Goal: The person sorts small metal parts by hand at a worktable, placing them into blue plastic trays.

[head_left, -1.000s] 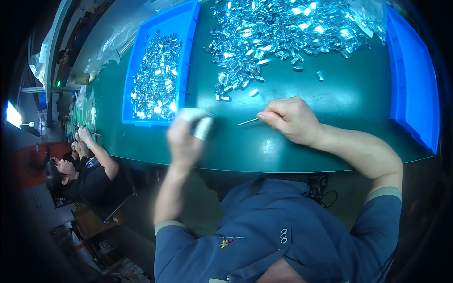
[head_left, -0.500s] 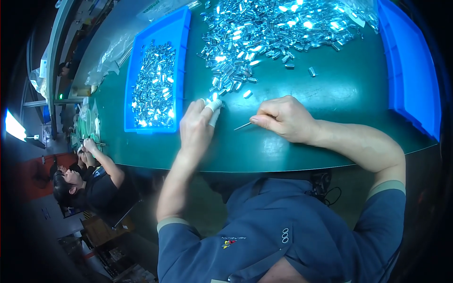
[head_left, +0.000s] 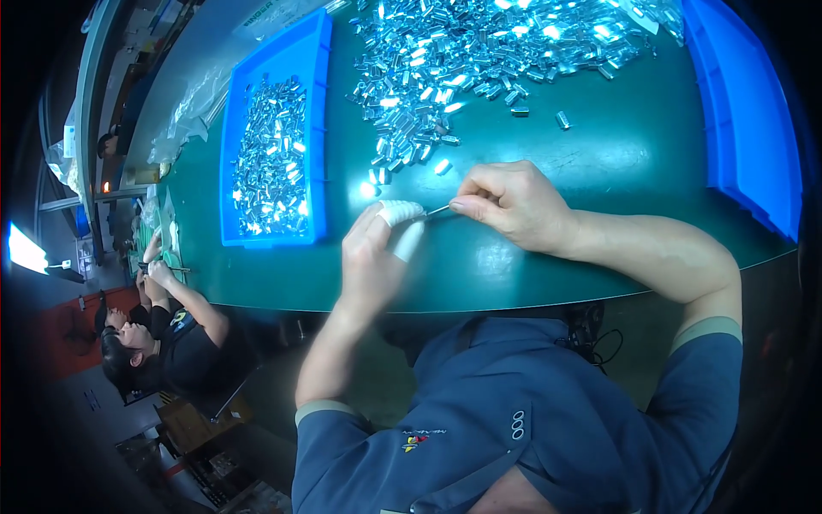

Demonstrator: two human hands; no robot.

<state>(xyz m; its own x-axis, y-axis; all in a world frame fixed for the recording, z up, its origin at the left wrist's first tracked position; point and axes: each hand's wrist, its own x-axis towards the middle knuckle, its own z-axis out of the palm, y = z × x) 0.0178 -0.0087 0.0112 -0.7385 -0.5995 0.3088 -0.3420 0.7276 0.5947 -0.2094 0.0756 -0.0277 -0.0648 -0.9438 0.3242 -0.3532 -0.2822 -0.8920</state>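
Pinching a thin metal rod (head_left: 439,209), right hand (head_left: 518,206) near the worktop (head_left: 599,171)'s front edge, left hand (head_left: 373,253) bent, white-wrapped fingers (head_left: 399,212) at the rod's tip, can't tell their grip, shiny metal bits (head_left: 479,51) heaped toward the far edge, more in a blue tray (head_left: 319,120).

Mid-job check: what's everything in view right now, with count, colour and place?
Table: one, green, centre
Left tray: one, blue, table's left
Right tray: one, blue, table's right
Metal pieces: too many to count, silvery, in left tray and heaped on table's far side
Plastic wrap: count unclear, clear, upper left
Lamp: one, white, far left
Box: one, brown, lower left
Other people: at least two, dark clothing, far left
Rod: one, grey, picture's centre
Shirt: one, blue-grey, bottom
Left grip: one, white finger coverings, by rod's tip
Right grip: one, bare, closed on rod
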